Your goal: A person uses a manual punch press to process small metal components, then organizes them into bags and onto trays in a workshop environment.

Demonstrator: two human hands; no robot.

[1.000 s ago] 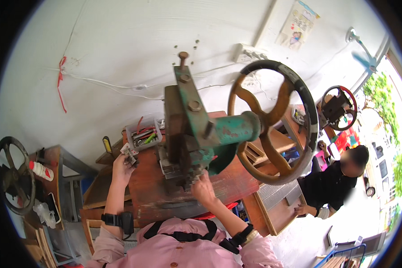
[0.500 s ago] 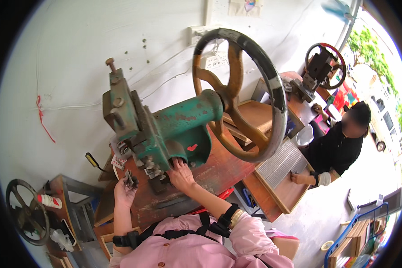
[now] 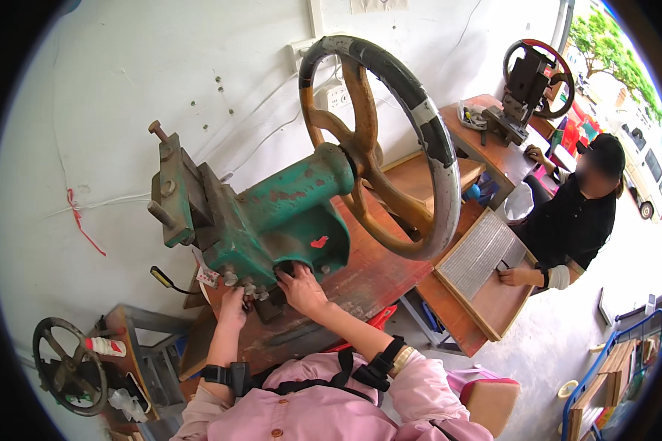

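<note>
A green hand press (image 3: 272,202) with worn paint stands on a reddish-brown wooden table (image 3: 371,278). Its big spoked handwheel (image 3: 364,132) rises on the right side. My left hand (image 3: 232,307) is closed at the foot of the press, beside the row of bolts (image 3: 248,287). Something small and dark shows at its fingertips, too hidden to name. My right hand (image 3: 304,291) reaches to a round dark opening in the lower part of the press. Its fingers are bent together with their tips in that opening, and what they touch is hidden.
A person in black (image 3: 577,220) sits at the right, a hand over a shallow wooden tray (image 3: 524,294) of grey strips. Another handwheel press (image 3: 526,95) stands beyond. A dark handwheel (image 3: 68,364) and a white bottle (image 3: 107,346) are at the left; a blue-framed cart (image 3: 603,375) is lower right.
My left hand has moved right and up to the foot of the press with the small dark pieces it held. My right hand stays at the opening. The whole view has shifted slightly.
</note>
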